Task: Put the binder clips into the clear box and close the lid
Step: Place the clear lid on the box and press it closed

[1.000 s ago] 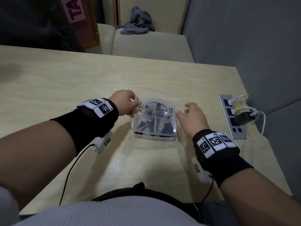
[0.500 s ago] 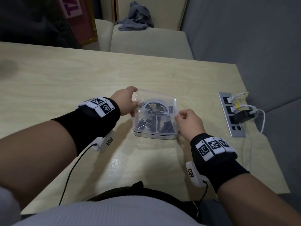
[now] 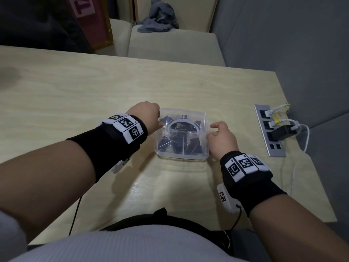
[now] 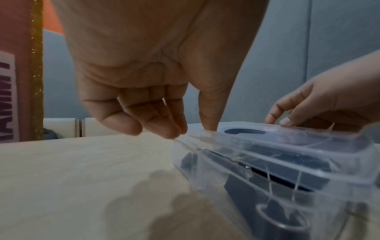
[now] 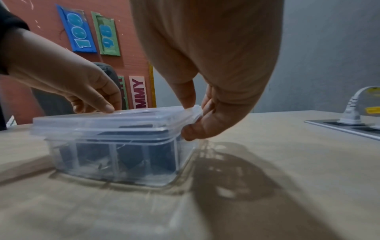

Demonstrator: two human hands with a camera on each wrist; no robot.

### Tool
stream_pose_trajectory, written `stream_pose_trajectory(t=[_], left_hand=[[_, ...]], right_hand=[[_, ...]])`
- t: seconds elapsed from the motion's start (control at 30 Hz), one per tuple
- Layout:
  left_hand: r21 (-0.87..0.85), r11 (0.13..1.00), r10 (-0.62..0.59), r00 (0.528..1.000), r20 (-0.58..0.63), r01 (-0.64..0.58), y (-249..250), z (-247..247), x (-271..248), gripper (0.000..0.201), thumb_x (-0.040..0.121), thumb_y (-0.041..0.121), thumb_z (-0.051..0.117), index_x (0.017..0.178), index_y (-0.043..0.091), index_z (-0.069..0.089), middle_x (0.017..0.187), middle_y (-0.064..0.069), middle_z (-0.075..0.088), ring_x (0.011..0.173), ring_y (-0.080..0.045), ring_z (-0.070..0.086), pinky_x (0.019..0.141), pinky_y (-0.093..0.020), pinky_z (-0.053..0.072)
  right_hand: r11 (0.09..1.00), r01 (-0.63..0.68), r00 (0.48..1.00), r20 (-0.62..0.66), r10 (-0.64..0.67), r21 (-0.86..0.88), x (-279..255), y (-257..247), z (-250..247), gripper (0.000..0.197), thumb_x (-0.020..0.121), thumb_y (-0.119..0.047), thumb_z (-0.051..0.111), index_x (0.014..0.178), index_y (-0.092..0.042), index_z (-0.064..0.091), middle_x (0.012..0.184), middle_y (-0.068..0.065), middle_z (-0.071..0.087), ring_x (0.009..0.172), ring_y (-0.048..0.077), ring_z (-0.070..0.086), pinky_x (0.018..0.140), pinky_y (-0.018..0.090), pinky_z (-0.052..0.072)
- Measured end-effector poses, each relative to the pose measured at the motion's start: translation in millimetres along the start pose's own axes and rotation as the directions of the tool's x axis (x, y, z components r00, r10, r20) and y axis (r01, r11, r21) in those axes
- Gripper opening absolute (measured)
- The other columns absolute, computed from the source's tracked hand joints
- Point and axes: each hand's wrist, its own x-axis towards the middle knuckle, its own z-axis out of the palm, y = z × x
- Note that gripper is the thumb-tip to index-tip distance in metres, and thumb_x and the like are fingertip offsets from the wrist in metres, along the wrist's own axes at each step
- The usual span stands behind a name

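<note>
- We see the clear box (image 3: 182,148) sitting on the light wooden table (image 3: 94,87), straight in front of the person and between the two hands.
- The dark binder clips (image 5: 131,157) lie inside the box, spread over its divided compartments.
- The lid (image 5: 115,120) rests on top of the box; in the left wrist view its near edge looks slightly raised, so we cannot tell whether it is snapped fully shut.
- The left hand (image 3: 145,118) is at the left side of the box, with its fingers (image 4: 164,123) curled and its thumb pressing down on the lid's edge.
- The right hand (image 3: 222,138) is at the right side, pinching the lid's right rim: its thumb sits on top of the rim while the curled fingers (image 5: 197,129) wrap under it.
- Both wrists wear black bands with black-and-white square markers.
- To the right on the table we see a grey power strip (image 3: 269,133) with white cables and a black adapter plugged in, well apart from the box.
- Beyond the table stands a pale seat (image 3: 175,48) with a grey cloth (image 3: 158,17) crumpled on it.
</note>
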Motion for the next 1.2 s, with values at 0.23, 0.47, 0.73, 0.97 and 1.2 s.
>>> stream_pose_trajectory(t=[0.23,0.47,0.73,0.97,1.2], left_hand=[[-0.081,0.991,-0.102,0.994,0.033,0.105,1.0,7.7,5.5,0.050,0.085,0.043,0.063,0.117,0.008,0.046,0.099,-0.012,0.060,0.083,-0.028,0.058,0.065,-0.036,0.047],[-0.075,0.994,-0.077,0.994,0.072,0.082,2.7,10.8,9.2,0.044,0.091,0.043,0.055,0.118,0.010,0.047,0.087,-0.007,0.059,0.082,-0.027,0.055,0.065,-0.034,0.041],[-0.029,0.999,-0.038,0.999,0.032,0.039,5.0,15.5,11.2,0.041,0.092,0.039,0.055,0.114,0.005,0.052,0.111,-0.015,0.061,0.096,-0.031,0.059,0.072,-0.035,0.043],[-0.069,0.994,-0.078,0.991,0.111,0.086,3.8,8.5,13.6,0.044,0.090,0.039,0.059,0.117,0.007,0.049,0.107,-0.013,0.064,0.095,-0.029,0.060,0.070,-0.034,0.045],[-0.086,0.996,0.036,0.999,-0.026,-0.038,4.3,7.9,10.1,0.060,0.088,0.031,0.061,0.141,0.022,0.033,0.128,-0.013,0.052,0.105,-0.033,0.059,0.081,-0.041,0.051]], right_hand=[[0.998,-0.060,0.998,0.027,0.060,-0.020,5.1,-2.6,-1.1,0.031,0.100,-0.024,0.050,0.129,-0.017,0.056,0.119,0.014,0.069,0.097,0.035,0.068,0.092,0.046,0.057],[0.997,-0.074,0.994,0.085,0.075,-0.016,11.8,-5.8,-2.1,0.027,0.099,-0.019,0.050,0.125,-0.014,0.057,0.115,0.016,0.069,0.099,0.036,0.070,0.094,0.050,0.057],[0.997,-0.059,0.988,0.137,0.065,-0.047,16.2,-5.9,-4.6,0.033,0.097,-0.011,0.051,0.130,-0.011,0.057,0.119,0.017,0.068,0.103,0.037,0.068,0.094,0.053,0.057],[0.997,-0.069,0.993,0.097,0.072,-0.037,17.2,-3.8,-1.8,0.025,0.096,-0.017,0.054,0.121,-0.017,0.060,0.113,0.013,0.070,0.098,0.036,0.070,0.091,0.051,0.059],[0.997,-0.069,0.990,0.125,0.072,-0.033,20.9,-3.4,-3.9,0.028,0.097,-0.016,0.058,0.125,-0.018,0.059,0.114,0.013,0.071,0.097,0.035,0.071,0.091,0.051,0.059]])
